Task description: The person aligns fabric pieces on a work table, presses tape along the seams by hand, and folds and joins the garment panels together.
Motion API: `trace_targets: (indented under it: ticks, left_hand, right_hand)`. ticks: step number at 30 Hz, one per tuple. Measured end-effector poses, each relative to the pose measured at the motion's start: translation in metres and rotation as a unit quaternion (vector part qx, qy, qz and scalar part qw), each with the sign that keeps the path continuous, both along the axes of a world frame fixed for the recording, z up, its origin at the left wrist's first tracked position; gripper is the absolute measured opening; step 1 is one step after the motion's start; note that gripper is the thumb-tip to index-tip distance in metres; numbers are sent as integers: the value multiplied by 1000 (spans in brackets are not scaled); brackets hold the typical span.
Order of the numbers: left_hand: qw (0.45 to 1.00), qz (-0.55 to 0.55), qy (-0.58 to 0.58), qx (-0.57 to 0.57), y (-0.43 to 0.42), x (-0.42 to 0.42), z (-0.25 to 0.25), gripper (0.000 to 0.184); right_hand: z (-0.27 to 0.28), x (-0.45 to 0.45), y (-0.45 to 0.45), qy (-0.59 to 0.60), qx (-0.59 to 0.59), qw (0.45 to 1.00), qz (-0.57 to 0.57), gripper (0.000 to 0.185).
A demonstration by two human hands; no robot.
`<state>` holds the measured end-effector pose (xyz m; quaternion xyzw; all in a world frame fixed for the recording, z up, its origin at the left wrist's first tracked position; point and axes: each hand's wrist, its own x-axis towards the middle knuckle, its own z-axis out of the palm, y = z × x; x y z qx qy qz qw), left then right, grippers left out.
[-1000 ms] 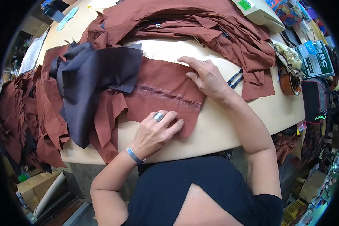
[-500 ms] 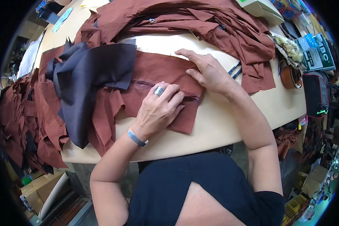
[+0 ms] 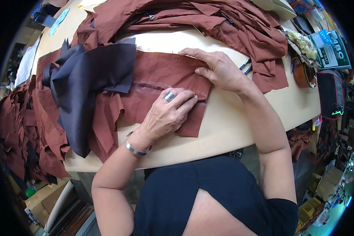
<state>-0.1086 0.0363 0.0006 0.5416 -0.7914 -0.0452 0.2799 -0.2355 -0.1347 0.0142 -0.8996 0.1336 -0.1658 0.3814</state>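
Reddish-brown fabric panel (image 3: 161, 63) lies spread on the tabletop (image 3: 240, 122) in front of the person, a creased seam (image 3: 155, 86) running across it. A second ago the left hand (image 3: 167, 112) was by the panel's near edge, below the seam; now it is farther in, its fingertips on the seam's right-hand part. Its fingers are curled down onto the cloth, and whether that grip pinches any fabric cannot be told. The right hand (image 3: 222, 70) keeps to the panel's far right corner, thumb and forefinger spread well apart, the grip closed on nothing.

A dark cloth (image 3: 94, 70) overlaps the panel's left end, as it did before. Beyond the panel, reddish-brown garment pieces with zippers (image 3: 244, 41) curve around, and a dark-handled tool (image 3: 246, 67) pokes out from beneath them. To the right stand a brown round container (image 3: 303, 76) and a black pouch with red piping (image 3: 329, 94).

Behind these, a green-and-white packet (image 3: 334, 57) bears large letters that seem to read "ABC"; its smaller print and blue label are too blurred to read surely. A green label seen earlier at the upper right has left the view.
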Motion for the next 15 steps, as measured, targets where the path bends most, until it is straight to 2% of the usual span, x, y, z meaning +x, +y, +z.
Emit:
trace_targets:
  ticks: [9, 15]
  left_hand:
    - [997, -48, -68, -1, 5, 5, 4, 37]
    - [990, -65, -128, 16, 6, 7, 6, 39]
  right_hand:
    - [-4, 0, -3, -11, 4, 1000, 8, 53]
    - [-1, 0, -3, 12, 3, 1000, -1, 52]
